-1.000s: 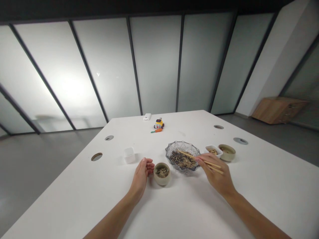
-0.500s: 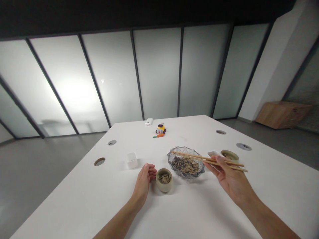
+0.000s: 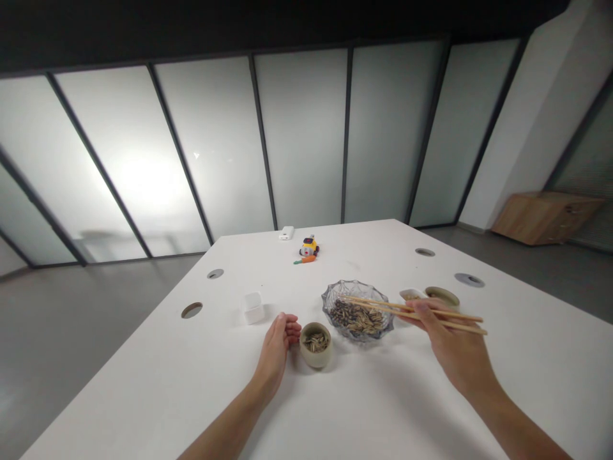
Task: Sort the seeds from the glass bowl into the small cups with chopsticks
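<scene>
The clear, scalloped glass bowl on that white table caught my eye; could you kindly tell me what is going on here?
A person's right hand holds long, light wooden chopsticks, with their tips at the clear, scalloped glass bowl of dark and tan seeds. The left hand is beside a small, round, grey-green cup that also holds seeds; whether it touches the cup is unclear.

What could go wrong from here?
1. Left hand sits right beside the small cup, contact unclear; a nudge might tip it and spill its seeds.
2. Right hand holds long chopsticks over the glass bowl; small, narrow pieces could slip from the tips.
3. The right hand partly covers the white dish and the green bowl behind it; either could get bumped.
</scene>
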`<state>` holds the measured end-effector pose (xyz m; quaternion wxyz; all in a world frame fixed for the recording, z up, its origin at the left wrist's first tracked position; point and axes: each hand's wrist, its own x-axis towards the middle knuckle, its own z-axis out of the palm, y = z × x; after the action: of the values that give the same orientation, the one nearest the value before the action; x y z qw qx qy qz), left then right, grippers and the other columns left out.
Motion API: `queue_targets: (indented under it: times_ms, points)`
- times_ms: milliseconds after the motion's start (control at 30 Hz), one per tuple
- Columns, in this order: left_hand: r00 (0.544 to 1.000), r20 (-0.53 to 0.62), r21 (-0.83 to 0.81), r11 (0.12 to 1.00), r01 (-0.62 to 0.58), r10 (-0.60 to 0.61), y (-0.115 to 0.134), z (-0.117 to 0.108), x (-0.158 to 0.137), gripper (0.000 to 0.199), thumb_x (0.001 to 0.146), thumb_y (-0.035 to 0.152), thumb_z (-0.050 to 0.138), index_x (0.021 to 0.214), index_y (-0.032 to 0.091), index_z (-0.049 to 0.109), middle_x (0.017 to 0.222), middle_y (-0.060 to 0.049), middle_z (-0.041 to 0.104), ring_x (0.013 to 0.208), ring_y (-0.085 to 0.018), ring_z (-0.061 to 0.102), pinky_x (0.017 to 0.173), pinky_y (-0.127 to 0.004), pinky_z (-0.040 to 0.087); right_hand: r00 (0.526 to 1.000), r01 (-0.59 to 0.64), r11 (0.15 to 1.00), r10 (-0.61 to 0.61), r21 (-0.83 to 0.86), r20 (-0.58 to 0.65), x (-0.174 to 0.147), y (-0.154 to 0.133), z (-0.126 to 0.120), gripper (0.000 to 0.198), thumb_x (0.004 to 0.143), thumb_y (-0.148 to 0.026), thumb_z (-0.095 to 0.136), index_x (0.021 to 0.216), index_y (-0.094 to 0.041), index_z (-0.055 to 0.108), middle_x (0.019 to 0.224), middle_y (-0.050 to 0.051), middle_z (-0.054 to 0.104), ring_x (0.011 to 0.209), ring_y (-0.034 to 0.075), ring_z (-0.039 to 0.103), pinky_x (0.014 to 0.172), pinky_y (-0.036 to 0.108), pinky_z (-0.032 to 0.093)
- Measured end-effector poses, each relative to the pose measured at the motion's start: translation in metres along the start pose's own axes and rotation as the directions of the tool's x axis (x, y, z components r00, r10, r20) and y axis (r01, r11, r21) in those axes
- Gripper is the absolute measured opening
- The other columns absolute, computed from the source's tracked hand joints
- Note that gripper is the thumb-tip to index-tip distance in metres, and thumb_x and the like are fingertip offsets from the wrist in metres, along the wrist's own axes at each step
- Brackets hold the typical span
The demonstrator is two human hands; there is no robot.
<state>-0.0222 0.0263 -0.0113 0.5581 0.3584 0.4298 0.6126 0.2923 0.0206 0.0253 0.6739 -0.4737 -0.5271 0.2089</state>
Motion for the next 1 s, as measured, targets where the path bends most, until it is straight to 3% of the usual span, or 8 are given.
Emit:
queue_targets:
  times_ms: [100,200,367,567,700,800,900,1000]
  points:
    - [1.0,0.003,0.011,1.0,-0.002,0.002,0.0,0.0,0.0,0.073,0.069,0.086,0.082,0.092,0.016,0.074,0.084,-0.007,0.073,0.082,-0.022,0.068,0.079,-0.035,0.053,0.979,0.201,0.943,-0.195,-0.263,0.05,-0.001,0.003,-0.003,0.033,0.093,-0.059,0.075,0.089,-0.027,0.084,0.095,0.008,0.082,0.089,0.027,0.078,0.078,0.04,0.065]
    - [1.0,0.004,0.023,1.0,-0.005,0.005,0.0,0.0,0.0,0.074,0.069,0.087,0.081,0.092,0.016,0.073,0.085,-0.007,0.073,0.082,-0.022,0.068,0.079,-0.035,0.054,0.936,0.34,0.903,-0.299,-0.263,0.185,-0.006,0.005,0.0,0.026,0.098,-0.049,0.073,0.091,-0.027,0.084,0.093,0.006,0.082,0.087,0.025,0.078,0.078,0.038,0.064]
    - [1.0,0.005,0.027,1.0,-0.003,0.003,0.0,0.001,0.001,0.077,0.067,0.088,0.081,0.092,0.016,0.073,0.084,-0.007,0.073,0.081,-0.022,0.068,0.077,-0.035,0.053,0.902,0.386,0.895,-0.317,-0.222,0.292,-0.012,0.004,0.008,0.021,0.101,-0.042,0.071,0.094,-0.027,0.084,0.094,0.006,0.08,0.083,0.023,0.077,0.073,0.034,0.063]
    - [1.0,-0.011,0.034,0.999,-0.001,0.001,-0.001,0.001,0.001,0.077,0.066,0.089,0.081,0.091,0.016,0.073,0.084,-0.007,0.073,0.081,-0.022,0.068,0.078,-0.035,0.053,0.909,0.385,0.893,-0.322,-0.235,0.265,-0.01,0.003,0.007,0.023,0.101,-0.044,0.07,0.093,-0.027,0.084,0.093,0.006,0.08,0.083,0.023,0.077,0.075,0.034,0.064]
    - [1.0,-0.002,0.033,0.999,-0.001,0.001,-0.002,0.0,0.001,0.077,0.067,0.088,0.081,0.092,0.016,0.073,0.085,-0.007,0.073,0.082,-0.022,0.068,0.079,-0.035,0.053,0.952,0.287,0.915,-0.241,-0.283,0.188,-0.008,0.006,0.004,0.033,0.097,-0.055,0.071,0.089,-0.026,0.085,0.094,0.007,0.081,0.088,0.026,0.078,0.081,0.04,0.065]
    - [1.0,-0.009,0.036,0.999,-0.006,0.006,-0.001,0.0,0.001,0.075,0.067,0.087,0.081,0.091,0.016,0.073,0.084,-0.007,0.073,0.082,-0.022,0.068,0.078,-0.035,0.053,0.993,0.086,0.97,-0.065,-0.226,0.099,-0.005,0.007,0.003,0.044,0.09,-0.067,0.074,0.085,-0.025,0.085,0.097,0.01,0.082,0.09,0.029,0.08,0.084,0.046,0.068]
    - [1.0,-0.005,0.037,0.999,-0.002,0.002,0.0,0.0,0.001,0.075,0.068,0.087,0.081,0.091,0.016,0.073,0.084,-0.007,0.073,0.081,-0.021,0.068,0.078,-0.034,0.053,0.982,-0.186,0.98,0.184,0.068,0.036,-0.001,0.006,0.005,0.044,0.081,-0.068,0.083,0.086,-0.024,0.084,0.1,0.01,0.083,0.088,0.028,0.082,0.086,0.049,0.071]
    - [1.0,0.006,0.034,0.999,0.0,-0.001,0.0,0.0,0.0,0.074,0.068,0.087,0.08,0.092,0.016,0.073,0.084,-0.006,0.073,0.081,-0.02,0.067,0.078,-0.034,0.053,0.943,-0.324,0.875,0.328,0.36,0.053,0.002,0.004,0.007,0.036,0.074,-0.059,0.094,0.081,-0.026,0.081,0.094,0.003,0.083,0.09,0.024,0.082,0.09,0.046,0.072]
